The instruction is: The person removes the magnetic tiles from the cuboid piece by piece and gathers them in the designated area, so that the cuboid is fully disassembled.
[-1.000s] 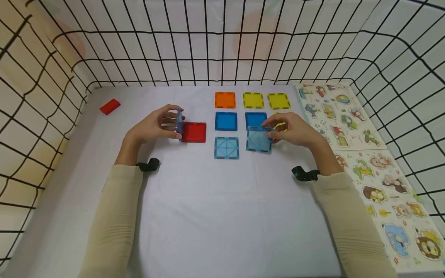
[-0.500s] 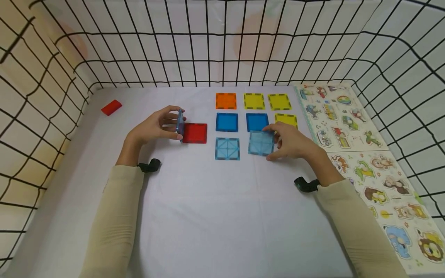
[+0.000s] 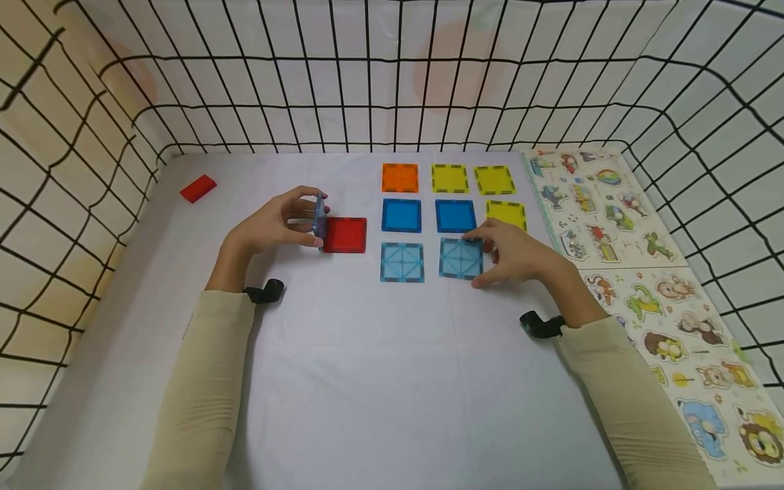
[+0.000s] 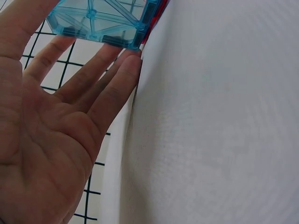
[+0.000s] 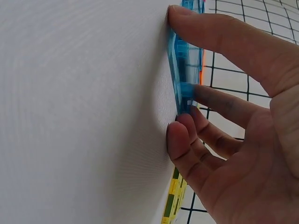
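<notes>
My left hand (image 3: 278, 221) holds a light blue see-through magnetic tile (image 4: 100, 18) on edge, thumb at the near side and fingers at the far side. This tile stands at the left edge of a flat red magnetic tile (image 3: 345, 235). Thumb and index finger of my right hand (image 3: 511, 253) pinch another light blue magnetic tile (image 3: 461, 258), which appears flat at the cloth. To its left lies a matching light blue tile (image 3: 401, 263). Two dark blue tiles, the left one (image 3: 401, 216) and the right one (image 3: 456, 216), form the row behind.
An orange tile (image 3: 400, 177) and yellow tiles (image 3: 494, 180) lie farther back. A red curved block (image 3: 198, 189) rests at the far left. A sticker-patterned board (image 3: 667, 299) covers the right side. Black wire mesh (image 3: 392, 107) encloses the back and sides of the white cloth (image 3: 392, 381).
My right hand has moved slightly toward me and lowered its light blue tile, its thumb shifting to the near edge. The left hand keeps its tile standing by the red one.
</notes>
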Demonstrator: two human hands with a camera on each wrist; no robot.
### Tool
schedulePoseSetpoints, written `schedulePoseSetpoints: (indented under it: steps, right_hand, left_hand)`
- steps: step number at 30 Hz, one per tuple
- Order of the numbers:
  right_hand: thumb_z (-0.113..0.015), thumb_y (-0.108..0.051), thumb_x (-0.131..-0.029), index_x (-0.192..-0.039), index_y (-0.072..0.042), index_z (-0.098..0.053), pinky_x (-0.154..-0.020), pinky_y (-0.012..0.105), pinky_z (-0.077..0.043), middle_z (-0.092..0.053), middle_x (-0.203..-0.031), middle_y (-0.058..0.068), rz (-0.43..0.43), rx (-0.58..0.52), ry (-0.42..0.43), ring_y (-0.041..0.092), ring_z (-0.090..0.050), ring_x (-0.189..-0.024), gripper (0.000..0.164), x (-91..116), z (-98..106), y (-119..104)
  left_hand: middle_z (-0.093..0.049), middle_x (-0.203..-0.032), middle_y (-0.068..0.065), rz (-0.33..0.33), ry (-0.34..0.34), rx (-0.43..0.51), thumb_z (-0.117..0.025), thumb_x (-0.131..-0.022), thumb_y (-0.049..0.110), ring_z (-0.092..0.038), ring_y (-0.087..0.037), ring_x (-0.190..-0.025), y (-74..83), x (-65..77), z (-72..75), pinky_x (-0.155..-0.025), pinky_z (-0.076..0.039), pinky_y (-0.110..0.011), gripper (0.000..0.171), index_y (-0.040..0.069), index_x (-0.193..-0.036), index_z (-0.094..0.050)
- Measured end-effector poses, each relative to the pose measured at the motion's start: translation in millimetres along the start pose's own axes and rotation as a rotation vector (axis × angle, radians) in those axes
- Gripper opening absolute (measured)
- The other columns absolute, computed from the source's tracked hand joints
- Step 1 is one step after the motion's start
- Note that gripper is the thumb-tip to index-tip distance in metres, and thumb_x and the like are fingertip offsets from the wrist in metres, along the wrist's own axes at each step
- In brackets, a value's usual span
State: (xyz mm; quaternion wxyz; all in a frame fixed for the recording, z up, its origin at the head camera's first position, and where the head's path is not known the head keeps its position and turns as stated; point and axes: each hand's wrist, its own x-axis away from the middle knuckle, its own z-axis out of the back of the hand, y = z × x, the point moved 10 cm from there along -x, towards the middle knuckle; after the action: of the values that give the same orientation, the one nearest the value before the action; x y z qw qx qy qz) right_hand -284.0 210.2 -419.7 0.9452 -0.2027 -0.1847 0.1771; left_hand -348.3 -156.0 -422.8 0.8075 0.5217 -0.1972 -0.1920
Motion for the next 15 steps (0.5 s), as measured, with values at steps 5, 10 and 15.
schedulePoseSetpoints:
  steps: [5, 10, 15]
  right_hand:
    - [-0.093, -0.043, -0.072, -0.147, -0.016, -0.055, -0.079, 0.036, -0.051, -0.056, -0.121, 0.012, 0.011, -0.018, 0.017, 0.028, -0.054, -0.098, 0.088, 1, 2, 0]
    - [-0.092, -0.044, -0.075, -0.144, -0.015, -0.057, -0.083, 0.039, -0.054, -0.063, -0.118, 0.011, 0.044, -0.069, 0.091, 0.027, -0.059, -0.098, 0.082, 1, 12, -4]
    - [-0.086, -0.044, -0.082, -0.140, -0.011, -0.060, -0.087, 0.043, -0.056, -0.065, -0.126, 0.010, 0.092, -0.114, 0.170, 0.026, -0.061, -0.104, 0.072, -3, 22, -13]
  left_hand:
    - [-0.060, -0.143, -0.009, 0.000, -0.006, 0.006, -0.091, -0.078, 0.013, -0.059, -0.026, -0.131, 1.4, 0.2, -0.5, -0.115, -0.046, -0.048, 0.083, 0.017, -0.148, -0.045]
    - [-0.059, -0.142, -0.009, 0.001, -0.005, 0.011, -0.091, -0.078, 0.013, -0.059, -0.026, -0.130, 1.3, 0.4, -0.6, -0.114, -0.047, -0.048, 0.083, 0.017, -0.148, -0.045]
    - [-0.060, -0.141, -0.009, -0.011, -0.003, 0.017, -0.090, -0.079, 0.013, -0.060, -0.026, -0.128, 0.8, 0.0, -0.4, -0.114, -0.047, -0.049, 0.082, 0.016, -0.147, -0.045]
